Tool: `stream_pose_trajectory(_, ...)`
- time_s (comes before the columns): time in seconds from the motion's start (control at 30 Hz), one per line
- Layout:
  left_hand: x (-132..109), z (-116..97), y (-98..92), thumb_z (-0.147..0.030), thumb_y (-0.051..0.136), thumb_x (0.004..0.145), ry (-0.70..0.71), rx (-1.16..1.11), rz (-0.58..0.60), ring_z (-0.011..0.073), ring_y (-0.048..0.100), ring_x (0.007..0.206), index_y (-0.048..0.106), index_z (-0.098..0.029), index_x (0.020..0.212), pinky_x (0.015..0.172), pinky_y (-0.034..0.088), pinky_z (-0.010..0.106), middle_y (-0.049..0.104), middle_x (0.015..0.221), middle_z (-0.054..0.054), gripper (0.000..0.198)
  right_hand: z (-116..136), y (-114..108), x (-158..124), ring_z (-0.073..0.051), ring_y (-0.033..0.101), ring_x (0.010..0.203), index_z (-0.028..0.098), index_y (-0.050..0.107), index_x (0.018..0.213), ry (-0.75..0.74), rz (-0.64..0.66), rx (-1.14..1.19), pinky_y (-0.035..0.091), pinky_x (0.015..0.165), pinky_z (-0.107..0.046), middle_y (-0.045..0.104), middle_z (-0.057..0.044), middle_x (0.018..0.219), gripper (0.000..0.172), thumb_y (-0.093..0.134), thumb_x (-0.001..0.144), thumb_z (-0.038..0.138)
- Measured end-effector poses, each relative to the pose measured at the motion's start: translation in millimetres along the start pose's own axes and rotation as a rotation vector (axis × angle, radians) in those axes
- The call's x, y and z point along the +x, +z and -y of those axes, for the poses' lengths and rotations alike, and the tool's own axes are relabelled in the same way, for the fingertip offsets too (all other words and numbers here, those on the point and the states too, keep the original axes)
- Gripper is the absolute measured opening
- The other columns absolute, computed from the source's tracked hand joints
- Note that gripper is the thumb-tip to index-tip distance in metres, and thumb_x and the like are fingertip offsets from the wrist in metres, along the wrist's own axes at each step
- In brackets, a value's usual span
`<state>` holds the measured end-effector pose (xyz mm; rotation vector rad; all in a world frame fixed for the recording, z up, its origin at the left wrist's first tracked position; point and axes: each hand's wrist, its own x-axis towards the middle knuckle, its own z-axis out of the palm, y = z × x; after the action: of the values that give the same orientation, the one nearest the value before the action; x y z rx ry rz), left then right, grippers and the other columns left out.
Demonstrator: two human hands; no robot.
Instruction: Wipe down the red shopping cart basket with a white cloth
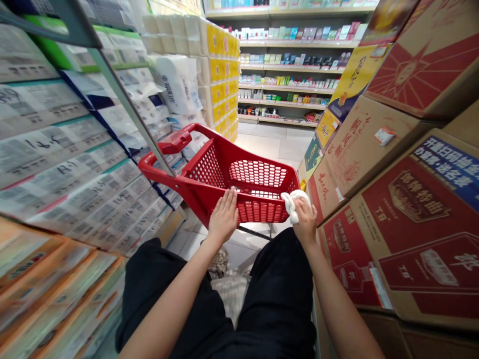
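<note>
Where the hands rest: on the near rim of a red plastic shopping cart, which stands in the aisle just ahead of the person's black trousers.
Left hand: open and flat, fingers spread, palm down on the rim, holding nothing.
Right hand: curled narrowly around a white cloth, pressing it against the rim.
Cloth: looks soft and crumpled, easy to bunch in the fingers; whether damp or dry, I cannot tell.
Cart: probably light and stiff, with open mesh walls; the rim or the red handle looks like the firmest hold.
Aisle: red-printed cartons on the right, wrapped paper packs on the left, shelves of small boxes ahead, above a tiled floor.
</note>
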<state>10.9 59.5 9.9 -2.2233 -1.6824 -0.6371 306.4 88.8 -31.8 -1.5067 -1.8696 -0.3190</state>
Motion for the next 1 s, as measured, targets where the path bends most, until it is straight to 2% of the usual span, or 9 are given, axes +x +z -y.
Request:
stream_pose_trajectory(0.2, 38, 11, 9.9, -0.024, 0.031, 0.098, 0.005, -0.034, 0.021, 0.0218, 0.022, 0.148, 0.028, -0.015, 0.152, 0.12, 0.023, 0.041, 0.028, 0.159, 0.01, 0.055, 9, 1, -7, -0.025, 0.05, 0.13, 0.022, 0.055, 0.131, 0.039, -0.027, 0.024, 0.015, 0.116, -0.052, 0.064, -0.008, 0.127, 0.046, 0.042, 0.088, 0.013)
stream_pose_trajectory(0.3, 59, 15, 11.5, -0.024, 0.036, 0.096, -0.03, -0.044, 0.027, 0.0258, 0.023, 0.148, 0.041, -0.019, 0.146, 0.119, 0.026, 0.045, 0.028, 0.159, 0.011, 0.051, 22, 0, -10, -0.024, 0.05, 0.13, 0.021, 0.053, 0.134, 0.011, -0.002, 0.098, 0.014, 0.118, -0.051, 0.064, -0.008, 0.125, 0.049, 0.042, 0.087, 0.013)
stream_pose_trajectory(0.37, 69, 13, 12.4, -0.022, 0.036, 0.094, -0.032, -0.057, 0.051, 0.028, 0.026, 0.147, 0.045, -0.015, 0.143, 0.119, 0.026, 0.048, 0.032, 0.157, 0.014, 0.05, 35, 1, -12, -0.023, 0.049, 0.13, 0.02, 0.05, 0.138, -0.027, 0.04, 0.149, 0.015, 0.119, -0.05, 0.063, -0.009, 0.127, 0.054, 0.04, 0.086, 0.01)
stream_pose_trajectory(0.5, 73, -5, 16.9, -0.021, 0.038, 0.093, 0.164, -0.126, 0.166, 0.0206, 0.042, 0.139, 0.051, -0.015, 0.137, 0.119, 0.027, 0.039, 0.05, 0.146, 0.01, 0.046, 73, 13, -12, -0.024, 0.045, 0.133, 0.014, 0.042, 0.145, -0.12, 0.16, 0.253, 0.014, 0.121, -0.05, 0.058, -0.012, 0.133, 0.068, 0.041, 0.078, 0.005)
stream_pose_trajectory(0.6, 62, -7, 20.4, -0.023, 0.037, 0.094, 0.216, -0.147, 0.19, 0.016, 0.049, 0.131, 0.057, -0.017, 0.13, 0.118, 0.029, 0.033, 0.06, 0.136, 0.006, 0.041, 106, 28, -4, -0.025, 0.043, 0.134, 0.007, 0.044, 0.143, -0.18, 0.241, 0.302, 0.015, 0.121, -0.05, 0.056, -0.016, 0.136, 0.067, 0.044, 0.076, 0.004)
stream_pose_trajectory(0.67, 55, 5, 20.4, -0.022, 0.036, 0.093, 0.193, -0.143, 0.188, 0.0185, 0.05, 0.13, 0.058, -0.015, 0.127, 0.117, 0.03, 0.037, 0.062, 0.132, 0.009, 0.042, 124, 37, 3, -0.026, 0.041, 0.136, 0.007, 0.047, 0.14, -0.233, 0.296, 0.306, 0.015, 0.122, -0.049, 0.054, -0.016, 0.138, 0.066, 0.045, 0.075, 0.003)
stream_pose_trajectory(0.8, 50, 53, 15.2, -0.019, 0.034, 0.09, 0.169, -0.134, 0.19, 0.0191, 0.051, 0.128, 0.065, -0.016, 0.117, 0.117, 0.03, 0.039, 0.065, 0.125, 0.008, 0.041, 140, 46, 14, -0.024, 0.037, 0.138, 0.011, 0.045, 0.143, -0.325, 0.344, 0.287, 0.014, 0.122, -0.046, 0.054, -0.013, 0.14, 0.067, 0.047, 0.077, 0.001)
stream_pose_trajectory(0.9, 46, 84, 11.4, -0.019, 0.032, 0.09, 0.151, -0.127, 0.184, 0.019, 0.05, 0.13, 0.065, -0.016, 0.12, 0.117, 0.03, 0.039, 0.064, 0.128, 0.008, 0.044, 129, 43, 15, -0.023, 0.038, 0.137, 0.012, 0.042, 0.145, -0.329, 0.332, 0.248, 0.014, 0.122, -0.045, 0.056, -0.012, 0.138, 0.067, 0.048, 0.079, 0.003)
stream_pose_trajectory(1.0, 34, 103, 8.7, -0.025, 0.032, 0.092, 0.108, -0.114, 0.161, 0.0209, 0.048, 0.132, 0.064, -0.016, 0.123, 0.118, 0.029, 0.042, 0.063, 0.129, 0.009, 0.045, 110, 35, 11, -0.023, 0.04, 0.136, 0.015, 0.042, 0.146, -0.338, 0.307, 0.218, 0.013, 0.121, -0.045, 0.056, -0.011, 0.137, 0.064, 0.049, 0.083, 0.006)
